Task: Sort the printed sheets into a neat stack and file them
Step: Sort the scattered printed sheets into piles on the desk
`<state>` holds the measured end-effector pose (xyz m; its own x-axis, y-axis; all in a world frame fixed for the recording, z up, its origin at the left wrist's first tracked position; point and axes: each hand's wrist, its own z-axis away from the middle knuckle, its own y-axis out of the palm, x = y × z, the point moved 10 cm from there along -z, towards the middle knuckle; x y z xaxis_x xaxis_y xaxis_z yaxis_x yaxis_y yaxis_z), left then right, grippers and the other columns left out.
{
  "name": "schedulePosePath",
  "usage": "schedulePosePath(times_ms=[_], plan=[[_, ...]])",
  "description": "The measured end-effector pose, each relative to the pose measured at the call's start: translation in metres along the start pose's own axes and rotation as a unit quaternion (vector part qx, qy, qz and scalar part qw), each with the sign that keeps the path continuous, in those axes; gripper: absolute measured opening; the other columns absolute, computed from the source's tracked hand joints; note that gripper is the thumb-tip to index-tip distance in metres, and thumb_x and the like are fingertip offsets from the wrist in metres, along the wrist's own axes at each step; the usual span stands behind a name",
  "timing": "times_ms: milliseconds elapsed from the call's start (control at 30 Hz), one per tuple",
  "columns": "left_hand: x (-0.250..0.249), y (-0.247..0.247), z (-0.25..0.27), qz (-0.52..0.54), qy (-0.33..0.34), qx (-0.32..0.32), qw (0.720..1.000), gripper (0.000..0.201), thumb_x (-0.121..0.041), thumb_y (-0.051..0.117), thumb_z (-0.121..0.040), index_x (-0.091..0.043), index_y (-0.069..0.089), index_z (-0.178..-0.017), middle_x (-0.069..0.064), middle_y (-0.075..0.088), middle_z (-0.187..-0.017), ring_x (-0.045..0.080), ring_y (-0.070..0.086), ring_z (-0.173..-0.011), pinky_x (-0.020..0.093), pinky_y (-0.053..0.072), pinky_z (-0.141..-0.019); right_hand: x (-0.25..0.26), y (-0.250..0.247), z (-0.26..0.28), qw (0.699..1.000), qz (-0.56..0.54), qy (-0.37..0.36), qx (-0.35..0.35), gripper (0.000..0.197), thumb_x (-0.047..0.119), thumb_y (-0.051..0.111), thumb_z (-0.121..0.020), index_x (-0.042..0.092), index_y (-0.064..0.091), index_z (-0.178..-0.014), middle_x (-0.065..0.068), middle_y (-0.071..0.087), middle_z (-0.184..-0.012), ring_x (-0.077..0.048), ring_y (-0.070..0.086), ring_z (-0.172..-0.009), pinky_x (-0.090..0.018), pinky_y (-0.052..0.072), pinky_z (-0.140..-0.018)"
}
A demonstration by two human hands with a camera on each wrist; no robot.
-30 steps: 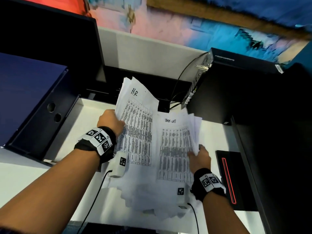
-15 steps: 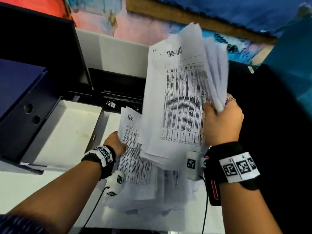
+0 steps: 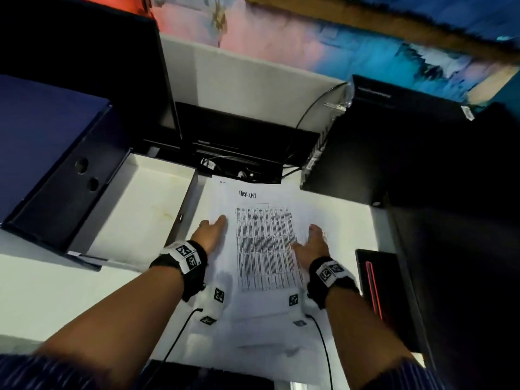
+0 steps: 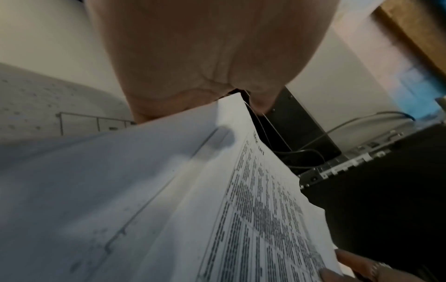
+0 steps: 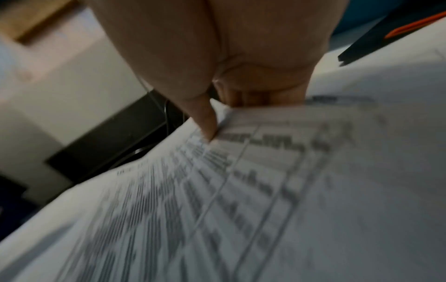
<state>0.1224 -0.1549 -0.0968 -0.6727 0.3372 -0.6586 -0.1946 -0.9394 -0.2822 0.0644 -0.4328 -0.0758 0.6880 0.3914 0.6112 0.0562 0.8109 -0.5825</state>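
Note:
The printed sheets point(image 3: 264, 249) lie as one pile on the white desk, topped by a page with a handwritten heading and a dense table. Loose sheet ends stick out unevenly at the near edge. My left hand point(image 3: 212, 235) lies flat with straight fingers along the pile's left edge. My right hand point(image 3: 313, 243) rests on its right edge, thumb on the top page. In the left wrist view the palm point(image 4: 205, 57) sits over the sheets point(image 4: 253, 209). The right wrist view shows the thumb point(image 5: 205, 124) touching the blurred page point(image 5: 241, 190).
An open box point(image 3: 135, 220) with a white inside stands just left of the pile, its dark blue lid point(image 3: 42, 142) leaning further left. A black computer case point(image 3: 380, 142) with cables stands at the back right. A black device with a red stripe point(image 3: 377, 282) lies right of the pile.
My right hand has brought the raised bundle down onto the sheets my left hand held. Both hands have let go and now lie at the pile's sides.

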Motion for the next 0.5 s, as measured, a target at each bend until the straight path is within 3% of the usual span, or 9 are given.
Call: schedulePosePath(times_ms=[67,133,167,233,300,333,400,500], plan=[[0.001,0.004,-0.002,-0.09,0.011,-0.013,0.996,0.077,-0.041,0.06,-0.094,0.0,0.025,-0.149,0.018,0.041,-0.149,0.034,0.045,-0.132,0.034,0.04,-0.102,-0.006,0.009,0.005,0.997,0.063,0.023,-0.044,0.066,0.002,0.051,-0.095,0.003,0.019,-0.153,-0.019,0.041,-0.149,-0.034,0.046,-0.132,-0.037,0.039,-0.11],[-0.002,0.004,-0.003,-0.16,0.039,-0.036,0.986,0.068,-0.031,0.066,-0.091,0.001,0.034,-0.142,0.019,0.051,-0.138,0.034,0.053,-0.122,0.033,0.044,-0.093,-0.006,0.029,0.01,0.995,0.087,0.025,-0.044,0.068,-0.003,0.047,-0.094,-0.001,0.013,-0.153,-0.02,0.033,-0.153,-0.033,0.042,-0.135,-0.036,0.039,-0.111],[-0.003,0.005,-0.005,-0.182,0.049,-0.04,0.981,0.061,-0.03,0.068,-0.089,0.0,0.041,-0.135,0.018,0.055,-0.131,0.033,0.056,-0.116,0.033,0.046,-0.087,-0.005,0.041,0.013,0.995,0.089,0.023,-0.023,0.073,-0.004,0.046,-0.094,0.003,0.006,-0.155,-0.019,0.025,-0.156,-0.032,0.04,-0.137,-0.035,0.039,-0.111],[-0.005,0.004,-0.007,-0.213,0.059,-0.045,0.974,0.052,-0.03,0.073,-0.085,-0.002,0.051,-0.124,0.015,0.06,-0.12,0.032,0.06,-0.106,0.032,0.05,-0.078,-0.004,0.059,0.016,0.998,0.059,0.011,0.014,0.078,0.0,0.046,-0.096,0.01,-0.002,-0.156,-0.015,0.018,-0.16,-0.031,0.039,-0.138,-0.035,0.041,-0.109],[-0.012,-0.002,-0.004,-0.206,0.075,-0.063,0.974,0.04,-0.024,0.076,-0.082,-0.003,0.057,-0.111,0.012,0.064,-0.107,0.03,0.063,-0.098,0.032,0.053,-0.072,-0.005,0.052,0.016,0.997,0.071,-0.002,-0.009,0.069,0.016,0.047,-0.1,0.013,0.008,-0.157,-0.015,0.021,-0.158,-0.033,0.035,-0.139,-0.038,0.036,-0.111],[-0.021,-0.006,-0.001,-0.185,0.095,-0.074,0.975,0.032,-0.019,0.076,-0.082,-0.005,0.058,-0.105,0.011,0.064,-0.1,0.03,0.065,-0.095,0.031,0.054,-0.072,-0.01,0.041,0.015,0.994,0.097,0.002,-0.044,0.063,0.025,0.047,-0.1,0.014,0.017,-0.155,-0.014,0.024,-0.156,-0.034,0.033,-0.138,-0.042,0.033,-0.11],[-0.042,-0.02,0.009,-0.154,0.136,-0.103,0.973,0.028,-0.011,0.073,-0.084,-0.005,0.061,-0.109,0.012,0.066,-0.099,0.03,0.065,-0.094,0.029,0.051,-0.074,-0.029,0.016,0.014,0.984,0.125,0.054,-0.114,0.061,0.035,0.051,-0.097,0.018,0.029,-0.151,-0.01,0.028,-0.152,-0.036,0.031,-0.134,-0.049,0.032,-0.107],[-0.079,-0.053,0.024,-0.145,0.195,-0.174,0.954,0.036,-0.011,0.071,-0.085,-0.009,0.062,-0.12,0.016,0.069,-0.111,0.035,0.066,-0.099,0.035,0.054,-0.082,-0.051,0.005,0.017,0.976,0.102,0.123,-0.145,0.081,0.045,0.067,-0.086,0.013,0.028,-0.149,-0.009,0.027,-0.151,-0.036,0.03,-0.132,-0.053,0.032,-0.105]])
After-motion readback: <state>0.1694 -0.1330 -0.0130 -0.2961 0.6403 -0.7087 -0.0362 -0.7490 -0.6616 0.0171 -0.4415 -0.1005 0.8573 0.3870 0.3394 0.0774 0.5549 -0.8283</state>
